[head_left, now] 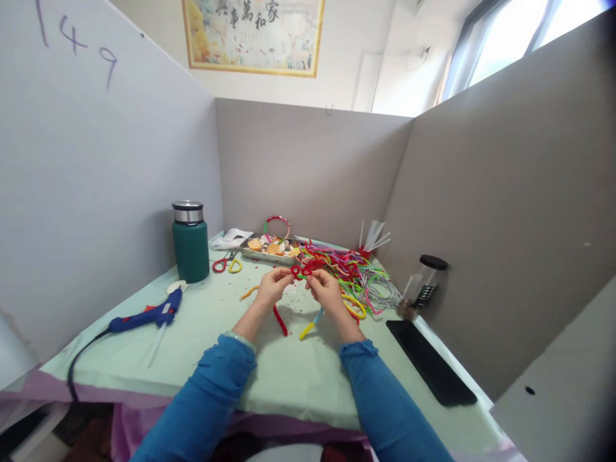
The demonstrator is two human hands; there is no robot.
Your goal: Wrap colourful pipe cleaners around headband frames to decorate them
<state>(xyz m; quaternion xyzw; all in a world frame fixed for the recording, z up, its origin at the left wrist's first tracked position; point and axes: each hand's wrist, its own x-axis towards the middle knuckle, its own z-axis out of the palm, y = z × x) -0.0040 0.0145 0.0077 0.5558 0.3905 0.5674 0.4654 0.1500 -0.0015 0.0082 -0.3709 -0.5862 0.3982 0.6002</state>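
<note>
Head view: partition [120,160] left of left hand [273,285] reads "149"; poster [255,48] beyond, 家和萬 legible; metal tray [267,257] past left hand, mixed pieces [274,249] inside; red holder [364,253] beyond right hand [327,290], clear sticks [373,236]. Both pinching red fuzzy loops [307,270] between them.

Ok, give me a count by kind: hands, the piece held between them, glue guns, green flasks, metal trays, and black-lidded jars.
Hands, left hand and right hand: 2
Red-and-green piece: 1
Glue gun: 1
Green flask: 1
Metal tray: 1
Black-lidded jar: 1
Total: 7
</note>
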